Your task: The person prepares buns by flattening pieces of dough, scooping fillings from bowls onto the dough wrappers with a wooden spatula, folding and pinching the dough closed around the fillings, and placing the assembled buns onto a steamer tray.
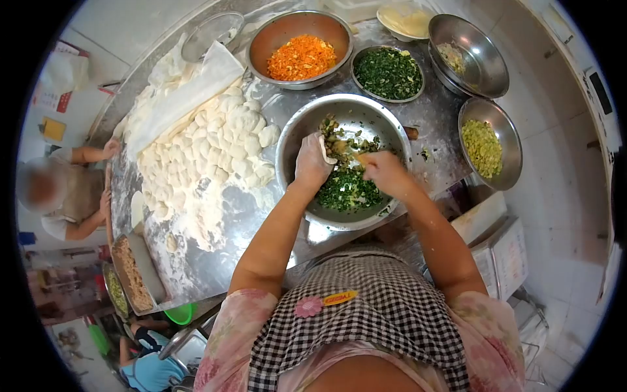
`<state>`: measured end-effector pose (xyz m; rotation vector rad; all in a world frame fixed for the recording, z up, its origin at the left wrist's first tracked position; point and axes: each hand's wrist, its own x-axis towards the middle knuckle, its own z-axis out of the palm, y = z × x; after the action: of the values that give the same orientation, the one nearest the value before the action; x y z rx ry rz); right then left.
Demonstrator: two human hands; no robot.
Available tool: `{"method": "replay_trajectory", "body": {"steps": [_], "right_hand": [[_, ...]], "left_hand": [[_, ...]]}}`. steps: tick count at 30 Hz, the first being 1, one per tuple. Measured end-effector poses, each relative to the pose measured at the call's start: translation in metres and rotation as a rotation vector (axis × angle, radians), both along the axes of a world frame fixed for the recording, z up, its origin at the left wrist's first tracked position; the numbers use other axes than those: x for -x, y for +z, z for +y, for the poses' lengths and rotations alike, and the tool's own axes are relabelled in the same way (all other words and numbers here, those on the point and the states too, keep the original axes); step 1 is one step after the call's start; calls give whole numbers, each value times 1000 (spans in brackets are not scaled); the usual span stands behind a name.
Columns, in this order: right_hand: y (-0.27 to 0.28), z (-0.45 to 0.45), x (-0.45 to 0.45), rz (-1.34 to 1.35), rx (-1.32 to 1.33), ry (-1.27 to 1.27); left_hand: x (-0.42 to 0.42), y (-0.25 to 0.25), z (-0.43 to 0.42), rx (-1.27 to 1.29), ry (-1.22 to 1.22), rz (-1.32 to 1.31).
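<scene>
My left hand is over a large steel bowl, its fingers curled round a piece of pale dough. My right hand grips a thin yellowish tool whose tip lies beside the dough, above the filling. In the bowl, chopped dark greens fill the lower part, and a brownish mix lies nearer the far side. The end of the tool is partly hidden by the dough and filling.
Many floured dough pieces cover the left of the metal table. Behind stand bowls of orange shreds and greens; light-green pieces are at right. A co-worker stands at the left edge.
</scene>
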<state>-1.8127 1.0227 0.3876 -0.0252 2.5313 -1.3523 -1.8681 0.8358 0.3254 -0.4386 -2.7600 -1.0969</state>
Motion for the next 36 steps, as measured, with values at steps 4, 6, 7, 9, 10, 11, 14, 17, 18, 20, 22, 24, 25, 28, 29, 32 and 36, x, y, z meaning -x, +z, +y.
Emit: {"method": "replay_trajectory", "body": {"steps": [4,6,7,9,10,11,14,17,18,20,22,24,25,28,29,32,36], "right_hand": [[-21,-16,-3,121,-16,87],[9,-28,-12,54,-91,52],[12,-32,-14,150,-199,70],[20,-40,-19,345,-418,103],[26,-44,-22,368,-507,140],[41,-49,-26,389,-596,178],[65,-52,-29,414,-699,280],[71,-41,-23,489,-701,354],[72,-33,-21,523,-696,377],[83,-14,-16,486,-717,371],[86,1,-14,466,-554,255],[79,7,-17,443,-198,27],[73,4,-18,373,-39,-34],[36,-7,-19,269,239,-168],[11,-8,-15,310,203,-178],[18,-21,-9,90,414,-309],[29,-37,-3,-166,1066,-259]], "left_hand": [[4,-4,-6,-48,-30,-50],[4,-1,-4,-109,-16,-105],[3,4,-1,-127,22,-83],[-3,28,5,-164,98,-38],[-1,28,5,-195,121,-17],[0,33,5,-175,118,50],[1,42,2,-162,109,185],[6,34,-2,-289,106,180],[5,35,-1,-356,114,157],[3,36,-3,-462,112,98],[2,37,-5,-548,96,30],[2,33,-5,-892,75,-208],[3,31,-5,-1058,59,-330],[-4,46,-3,-1290,-8,-444],[-6,50,-2,-1326,-9,-454],[-13,66,2,-1456,-10,-520],[-29,82,8,-1602,-87,-646]]}}
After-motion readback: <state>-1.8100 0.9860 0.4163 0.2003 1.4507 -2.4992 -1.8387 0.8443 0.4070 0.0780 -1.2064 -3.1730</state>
